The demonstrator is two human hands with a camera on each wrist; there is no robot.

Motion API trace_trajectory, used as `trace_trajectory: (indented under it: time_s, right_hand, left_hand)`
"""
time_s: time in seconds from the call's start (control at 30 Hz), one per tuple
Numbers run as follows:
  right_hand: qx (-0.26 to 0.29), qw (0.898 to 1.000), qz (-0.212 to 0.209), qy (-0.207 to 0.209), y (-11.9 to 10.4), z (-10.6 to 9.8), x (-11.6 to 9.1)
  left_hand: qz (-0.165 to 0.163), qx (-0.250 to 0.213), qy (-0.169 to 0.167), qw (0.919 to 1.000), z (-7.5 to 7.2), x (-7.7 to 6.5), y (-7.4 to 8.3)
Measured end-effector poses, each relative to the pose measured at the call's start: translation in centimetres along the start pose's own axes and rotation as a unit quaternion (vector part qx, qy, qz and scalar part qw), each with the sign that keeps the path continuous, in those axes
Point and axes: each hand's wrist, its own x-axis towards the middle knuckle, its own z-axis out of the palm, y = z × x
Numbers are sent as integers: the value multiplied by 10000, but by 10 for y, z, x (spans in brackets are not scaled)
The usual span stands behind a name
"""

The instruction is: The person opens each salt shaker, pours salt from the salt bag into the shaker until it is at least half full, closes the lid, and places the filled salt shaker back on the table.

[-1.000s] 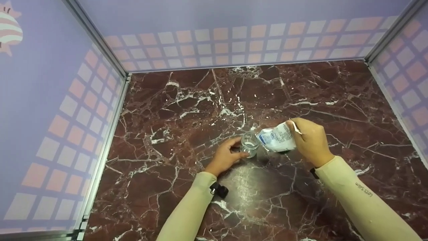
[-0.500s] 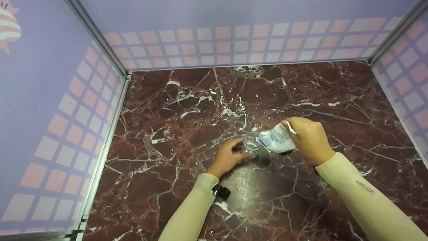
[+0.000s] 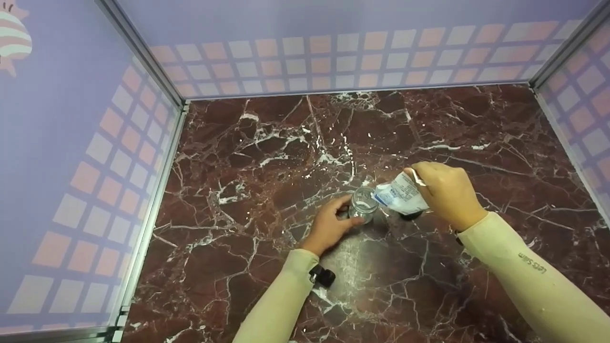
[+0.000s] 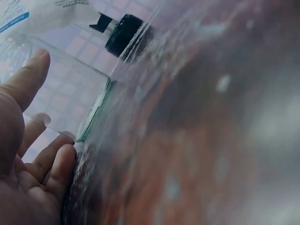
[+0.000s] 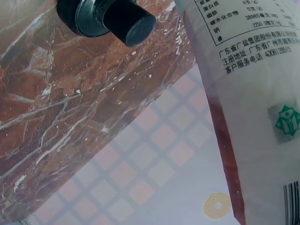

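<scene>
My left hand [image 3: 331, 226] grips a clear glass jar [image 3: 363, 209] standing upright on the marble-patterned table. Its thumb and fingers wrap the jar's side; the left wrist view shows the jar's glass base [image 4: 96, 112] at the tabletop. Held from its upper end by my right hand [image 3: 445, 193], a white and blue bag of salt [image 3: 402, 195] tilts down leftward, its lower corner right at the jar's mouth. Printed text and a green emblem show on the bag [image 5: 253, 98] in the right wrist view. Partly hidden behind the bag lies a black lid with a knob [image 3: 411, 216].
White specks are scattered over the dark red table [image 3: 267, 181], mostly toward the back middle. Purple panels with pink and white squares [image 3: 319, 62] border the back and both sides, joined by grey metal posts [image 3: 143, 52].
The head view has shifted slightly. Both hands keep their grips, and the bag stays tilted at the jar's mouth. More of the black lid shows below the bag.
</scene>
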Motion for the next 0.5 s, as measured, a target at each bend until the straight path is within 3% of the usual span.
trace_trajectory:
  time_s: [0.23,0.5]
  right_hand:
    - [-65,9998,-85,-192,1,-10,0]
    - [-177,9993,-224,-221,3,-17,0]
  left_hand:
    - [53,513,-59,9987,12,-7,4]
    - [253,693,91,9972,17,-7,5]
